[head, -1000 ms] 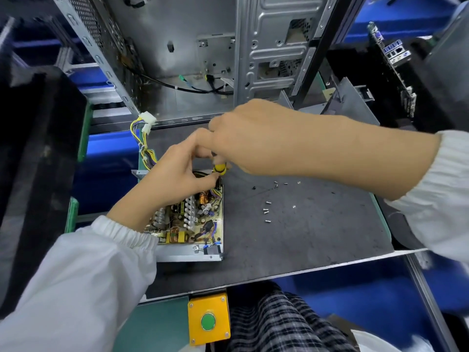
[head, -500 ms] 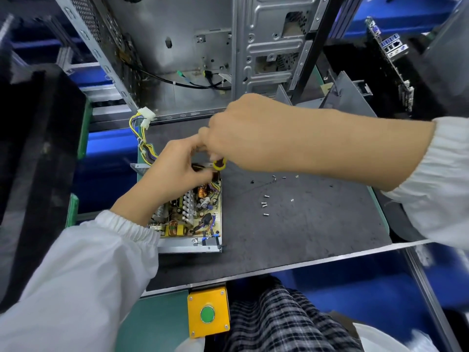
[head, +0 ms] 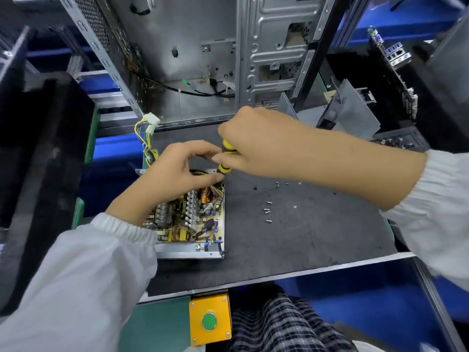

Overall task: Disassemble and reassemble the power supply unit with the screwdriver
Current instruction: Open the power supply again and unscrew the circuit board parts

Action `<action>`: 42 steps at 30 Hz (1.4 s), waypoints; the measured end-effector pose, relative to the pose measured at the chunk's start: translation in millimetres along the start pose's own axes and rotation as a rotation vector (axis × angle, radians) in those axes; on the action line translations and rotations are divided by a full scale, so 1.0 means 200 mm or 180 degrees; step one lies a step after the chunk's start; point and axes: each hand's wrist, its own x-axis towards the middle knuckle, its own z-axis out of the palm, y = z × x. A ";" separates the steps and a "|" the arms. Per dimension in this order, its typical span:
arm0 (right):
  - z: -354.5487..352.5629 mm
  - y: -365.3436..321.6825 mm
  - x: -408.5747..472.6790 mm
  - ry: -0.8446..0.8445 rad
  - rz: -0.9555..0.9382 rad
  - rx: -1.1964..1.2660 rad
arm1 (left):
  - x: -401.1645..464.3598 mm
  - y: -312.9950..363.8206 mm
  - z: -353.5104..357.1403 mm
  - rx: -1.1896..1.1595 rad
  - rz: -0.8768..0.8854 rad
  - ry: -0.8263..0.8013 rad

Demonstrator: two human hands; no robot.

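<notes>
The power supply unit [head: 189, 226] lies open on the dark mat, its circuit board with coils and heat sinks exposed. Its yellow wire bundle [head: 148, 138] with a white connector runs off its far left corner. My right hand [head: 256, 142] grips the yellow-and-black screwdriver [head: 226, 158], held upright over the unit's far right corner. My left hand [head: 182, 171] lies over the far part of the board, thumb and fingertips pinching the screwdriver's lower end. The tip is hidden behind my fingers.
Several loose screws [head: 267, 212] lie on the mat [head: 304, 237] right of the unit. An open computer case [head: 203, 59] stands behind. A grey metal cover [head: 355, 110] leans at the back right. A yellow box with a green button [head: 210, 320] sits at the front edge.
My right hand has lifted slightly, so more of the yellow screwdriver handle shows. My left hand's fingers have shifted up along the tool's lower end.
</notes>
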 end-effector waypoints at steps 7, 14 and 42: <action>-0.08 0.17 -0.18 0.0364 0.0291 0.0341 | -0.01 0.02 -0.05 0.0195 -0.0056 0.0399; 0.07 0.25 -0.28 0.0129 0.0676 0.0525 | 0.13 0.07 0.03 0.1690 -0.0615 -0.0370; 0.10 0.22 0.00 -0.0122 -0.0389 -0.0665 | 0.00 -0.03 0.24 0.1590 -0.2077 0.0507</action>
